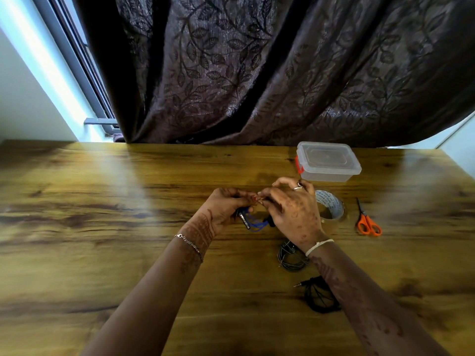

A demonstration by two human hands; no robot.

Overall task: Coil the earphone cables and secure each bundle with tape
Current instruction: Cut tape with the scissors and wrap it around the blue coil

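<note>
holds a blue earphone cable [253, 222] bunched in the left hand [226, 205] just above the wooden table [102, 227], with the right hand [295, 211] pinching at the same bundle where the fingertips meet. shows a tape roll [331, 205] just behind the right hand, orange scissors [368, 223] beside it, a lidded plastic box [327, 161] farther back, and a grey coil [291, 256] and a black coil [317, 298] by the right forearm.

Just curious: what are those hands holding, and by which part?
A coiled blue earphone cable: the left hand grips one side of the coil, and the right hand pinches its top.
</note>
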